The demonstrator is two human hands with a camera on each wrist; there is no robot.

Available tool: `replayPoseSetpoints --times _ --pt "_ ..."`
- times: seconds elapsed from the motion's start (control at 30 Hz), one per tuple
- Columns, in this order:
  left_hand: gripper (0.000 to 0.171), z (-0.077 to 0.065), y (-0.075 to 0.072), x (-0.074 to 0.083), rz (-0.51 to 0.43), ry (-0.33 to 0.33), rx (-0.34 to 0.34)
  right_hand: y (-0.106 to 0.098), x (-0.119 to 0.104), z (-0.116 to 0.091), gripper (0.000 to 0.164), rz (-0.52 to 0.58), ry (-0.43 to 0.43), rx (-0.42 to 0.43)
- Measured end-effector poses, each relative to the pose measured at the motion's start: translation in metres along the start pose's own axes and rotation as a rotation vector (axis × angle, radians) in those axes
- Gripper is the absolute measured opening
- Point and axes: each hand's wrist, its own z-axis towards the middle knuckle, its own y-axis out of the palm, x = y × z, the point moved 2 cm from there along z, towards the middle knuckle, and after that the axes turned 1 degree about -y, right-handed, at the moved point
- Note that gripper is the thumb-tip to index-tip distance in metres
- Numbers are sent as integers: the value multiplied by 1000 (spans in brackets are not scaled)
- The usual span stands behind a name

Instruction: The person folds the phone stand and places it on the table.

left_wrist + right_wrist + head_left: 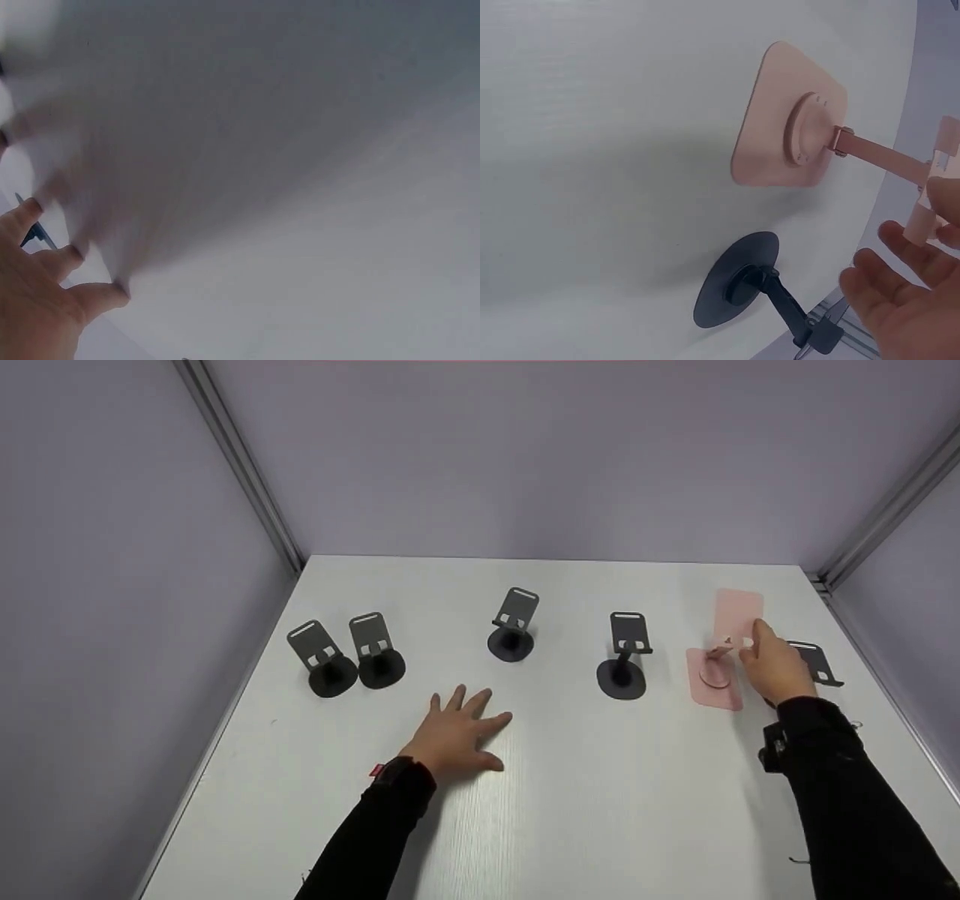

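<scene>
At the right of the head view, a pink phone stand (737,611) stands upright on a square base. My right hand (781,669) pinches the right edge of its back plate between thumb and fingers. The right wrist view shows the thumb on the pink stand's cradle (924,221), fingers behind it. Just beyond that hand is a black phone stand (816,661), its base mostly hidden by the hand in the head view. My left hand (454,735), palm down with fingers spread, is over the white table (570,802) and holds nothing.
Several black phone stands are spread across the table's back half: a pair (333,676) at the left, one (511,643) near the middle and one (622,679) left of the pink stand. Grey-lilac panels (487,457) enclose the back and sides.
</scene>
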Motion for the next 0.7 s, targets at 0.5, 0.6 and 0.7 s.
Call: replayPoseSetpoints --times 0.5,0.6,0.7 --pt "82 -1 1 0 -9 -7 -11 3 5 -8 23 -69 -42 110" --pt "81 -1 1 0 -13 -9 -9 4 7 -7 24 -65 -33 98" --pt "81 -2 1 0 -14 -11 -7 3 7 -6 29 -60 -13 79"
